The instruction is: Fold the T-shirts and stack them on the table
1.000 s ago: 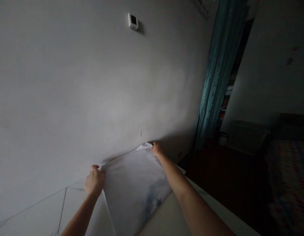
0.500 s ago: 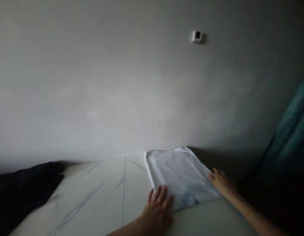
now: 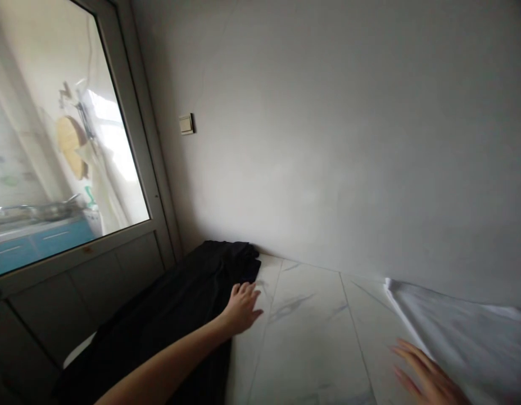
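My left hand [image 3: 243, 308] is spread open at the edge of a black cloth [image 3: 188, 295], and its fingers reach over the white marble-patterned surface [image 3: 311, 343]. I cannot tell whether the palm touches the cloth. My right hand [image 3: 426, 377] is blurred at the bottom right with its fingers apart, holding nothing. It lies close to the edge of a folded white sheet [image 3: 466, 332], which runs out of view on the right.
A grey wall rises behind the surface and carries a small wall switch [image 3: 186, 124]. On the left stands a door with a glass pane [image 3: 62, 140], showing a blue cabinet and a round wooden board beyond.
The view has swung left, moving the white sheet to the right edge and bringing in the black cloth and door. My left hand has left the white sheet and now lies by the black cloth.
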The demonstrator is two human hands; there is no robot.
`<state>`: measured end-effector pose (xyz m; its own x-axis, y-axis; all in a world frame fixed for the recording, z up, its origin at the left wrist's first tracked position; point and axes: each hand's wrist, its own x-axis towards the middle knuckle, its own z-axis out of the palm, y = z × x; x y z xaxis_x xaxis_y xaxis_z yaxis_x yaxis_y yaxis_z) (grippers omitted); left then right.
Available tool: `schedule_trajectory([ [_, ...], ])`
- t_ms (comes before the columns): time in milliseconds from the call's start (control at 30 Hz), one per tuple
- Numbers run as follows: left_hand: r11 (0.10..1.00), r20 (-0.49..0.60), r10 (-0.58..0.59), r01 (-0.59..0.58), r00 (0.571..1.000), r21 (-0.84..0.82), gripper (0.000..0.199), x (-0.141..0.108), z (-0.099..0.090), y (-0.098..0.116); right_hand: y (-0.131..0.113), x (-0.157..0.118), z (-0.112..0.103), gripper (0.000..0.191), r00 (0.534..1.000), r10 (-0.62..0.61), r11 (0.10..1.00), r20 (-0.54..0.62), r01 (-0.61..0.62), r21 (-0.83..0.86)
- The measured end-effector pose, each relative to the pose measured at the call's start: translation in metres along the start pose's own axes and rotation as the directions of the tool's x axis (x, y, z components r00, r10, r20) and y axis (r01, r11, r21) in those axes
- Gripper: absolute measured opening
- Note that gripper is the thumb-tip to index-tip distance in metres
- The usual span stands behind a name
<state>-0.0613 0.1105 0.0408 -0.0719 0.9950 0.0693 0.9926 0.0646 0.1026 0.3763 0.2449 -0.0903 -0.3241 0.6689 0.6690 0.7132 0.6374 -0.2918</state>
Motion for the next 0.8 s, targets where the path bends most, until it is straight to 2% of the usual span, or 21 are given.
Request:
schedule_trajectory([
  [100,0.986,-0.057,-0.165,0.166,0.985,0.025,0.034,-0.015,-0.02,-0.058,-0.108,0.04,0.039,0.031,0.966,0.033,0.977,0.255,-0.085,0.197],
  [167,0.971,-0.047,-0.234,0.236,0.971,0.034,0.027,-0.03,-0.025,-0.081,-0.181,0.063,0.066,0.027,0.927,-0.009,0.939,0.374,-0.121,0.321],
  [233,0.964,-0.031,-0.265,0.266,0.964,0.031,0.024,-0.046,-0.021,-0.092,-0.248,0.084,0.093,0.023,0.884,-0.066,0.904,0.463,-0.144,0.402],
  [300,0.961,-0.023,-0.277,0.278,0.961,0.017,0.025,-0.061,-0.013,-0.095,-0.304,0.101,0.121,0.019,0.846,-0.076,0.896,0.528,-0.175,0.409],
  [367,0.956,-0.017,-0.294,0.294,0.956,0.013,0.028,-0.071,-0.005,-0.094,-0.345,0.116,0.147,0.014,0.846,0.015,0.917,0.533,-0.224,0.331],
  [467,0.951,0.03,-0.309,0.308,0.951,0.013,0.028,-0.077,0.0,-0.095,-0.379,0.133,0.176,0.013,0.847,0.143,0.927,0.512,-0.296,0.23],
  [567,0.957,0.062,-0.282,0.285,0.958,-0.048,0.022,-0.076,-0.005,-0.099,-0.387,0.143,0.19,0.021,0.828,0.253,0.916,0.5,-0.372,0.153],
  [700,0.956,0.063,-0.256,0.262,0.965,-0.132,0.017,-0.075,-0.014,-0.102,-0.386,0.151,0.192,0.01,0.801,0.334,0.89,0.497,-0.442,0.113],
  [800,0.954,0.03,-0.249,0.251,0.968,-0.162,0.016,-0.074,-0.018,-0.102,-0.39,0.158,0.185,0.01,0.843,0.316,0.888,0.435,-0.424,0.177],
])
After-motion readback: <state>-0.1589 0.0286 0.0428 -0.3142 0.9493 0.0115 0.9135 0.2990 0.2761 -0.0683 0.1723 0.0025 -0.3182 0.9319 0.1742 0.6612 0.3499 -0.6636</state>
